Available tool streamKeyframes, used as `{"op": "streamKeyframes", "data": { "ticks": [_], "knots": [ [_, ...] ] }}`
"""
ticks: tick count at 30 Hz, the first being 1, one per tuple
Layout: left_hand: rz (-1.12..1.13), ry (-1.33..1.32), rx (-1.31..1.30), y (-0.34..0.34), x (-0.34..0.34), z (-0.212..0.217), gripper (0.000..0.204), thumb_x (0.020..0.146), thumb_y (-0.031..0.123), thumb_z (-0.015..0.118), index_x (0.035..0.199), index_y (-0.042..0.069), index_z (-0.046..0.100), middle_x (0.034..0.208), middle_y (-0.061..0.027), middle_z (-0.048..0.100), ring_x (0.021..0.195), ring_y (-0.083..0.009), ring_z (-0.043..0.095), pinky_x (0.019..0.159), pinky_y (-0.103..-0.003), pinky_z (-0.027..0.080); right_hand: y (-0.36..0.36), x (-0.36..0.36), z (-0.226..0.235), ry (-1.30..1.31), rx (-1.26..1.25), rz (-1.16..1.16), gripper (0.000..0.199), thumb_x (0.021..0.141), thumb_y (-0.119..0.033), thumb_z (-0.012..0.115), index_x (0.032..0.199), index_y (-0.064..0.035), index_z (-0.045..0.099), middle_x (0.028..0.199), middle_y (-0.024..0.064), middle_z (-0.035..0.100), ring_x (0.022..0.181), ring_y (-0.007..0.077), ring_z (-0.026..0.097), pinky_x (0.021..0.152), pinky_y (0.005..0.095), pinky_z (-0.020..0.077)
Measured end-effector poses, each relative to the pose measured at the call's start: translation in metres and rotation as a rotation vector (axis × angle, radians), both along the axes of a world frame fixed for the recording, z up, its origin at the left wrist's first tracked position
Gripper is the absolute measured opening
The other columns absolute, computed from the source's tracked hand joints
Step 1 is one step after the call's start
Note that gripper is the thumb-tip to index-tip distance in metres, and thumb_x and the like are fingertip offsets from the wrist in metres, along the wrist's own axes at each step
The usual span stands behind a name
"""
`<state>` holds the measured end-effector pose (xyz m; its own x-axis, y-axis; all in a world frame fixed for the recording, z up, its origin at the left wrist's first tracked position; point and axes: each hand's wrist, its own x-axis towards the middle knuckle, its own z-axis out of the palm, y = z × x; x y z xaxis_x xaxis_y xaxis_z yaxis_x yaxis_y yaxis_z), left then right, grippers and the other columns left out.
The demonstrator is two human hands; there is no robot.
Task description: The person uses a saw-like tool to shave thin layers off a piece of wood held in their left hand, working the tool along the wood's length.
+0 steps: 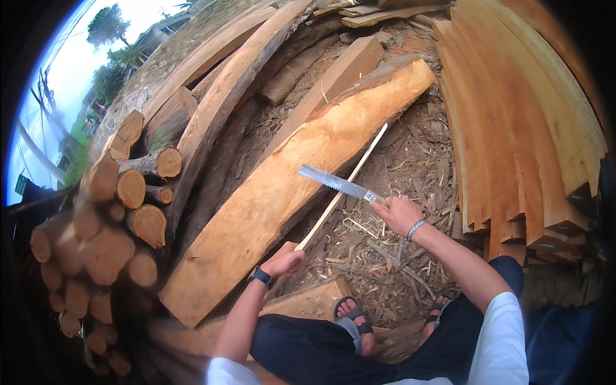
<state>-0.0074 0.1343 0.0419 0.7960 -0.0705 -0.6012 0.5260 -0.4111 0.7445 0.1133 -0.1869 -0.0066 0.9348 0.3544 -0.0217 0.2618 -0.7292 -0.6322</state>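
My right hand [399, 213] grips the handle of a hand saw [335, 183]. Its toothed blade points left and crosses a long thin wooden strip [359, 168]. My left hand [283, 262], with a dark watch on the wrist, holds the near end of that strip. The strip runs up to the right along the edge of a wide rough wooden slab [289, 186] lying on the ground. My sandalled feet [354, 316] rest below, the left one on a short plank [308, 300].
Stacked round logs [122, 212] fill the left. More long slabs [224, 90] lean behind the wide one. A pile of curved sawn boards [520, 128] stands on the right. Wood chips and bark cover the ground [398, 154].
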Motion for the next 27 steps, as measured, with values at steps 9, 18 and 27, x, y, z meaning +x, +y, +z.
{"op": "streamKeyframes", "data": {
  "ticks": [9, 18, 27],
  "knots": [
    [0.008, -0.05, -0.15, -0.02, 0.007, 0.019, 0.015, 0.081, 0.015, 0.053, 0.074, 0.004, 0.047, 0.048, -0.005, 0.043, 0.037, -0.014, 0.039, 0.037, -0.028, 0.031, -0.007, 0.008, 0.02, -0.301, -0.121, -0.029, 0.071, 0.087, -0.072, 0.048, 0.078, -0.0044, 0.066, 0.067, 0.0206, 0.067, 0.07, 0.037, 0.07, 0.062, 0.0485, 0.0539],
    [0.025, -0.036, -0.198, -0.019, 0.006, 0.015, 0.027, 0.082, 0.017, 0.052, 0.06, 0.003, 0.047, 0.047, -0.006, 0.043, 0.037, -0.0144, 0.04, 0.038, -0.029, 0.031, 0.02, -0.026, 0.016, -0.205, -0.079, 0.112, 0.071, 0.089, -0.07, 0.046, 0.081, -0.0025, 0.067, 0.067, 0.022, 0.066, 0.067, 0.0385, 0.069, 0.061, 0.0498, 0.0544],
    [0.066, -0.061, -0.176, -0.016, 0.002, 0.024, 0.023, 0.079, 0.019, 0.051, 0.062, 0.003, 0.047, 0.047, -0.0054, 0.04, 0.037, -0.0151, 0.037, 0.037, -0.029, 0.031, -0.002, 0.002, 0.019, -0.1, 0.051, -0.069, 0.074, 0.093, -0.067, 0.043, 0.081, 0.0014, 0.068, 0.067, 0.0249, 0.065, 0.067, 0.039, 0.069, 0.062, 0.0499, 0.0548]
  ]
}}
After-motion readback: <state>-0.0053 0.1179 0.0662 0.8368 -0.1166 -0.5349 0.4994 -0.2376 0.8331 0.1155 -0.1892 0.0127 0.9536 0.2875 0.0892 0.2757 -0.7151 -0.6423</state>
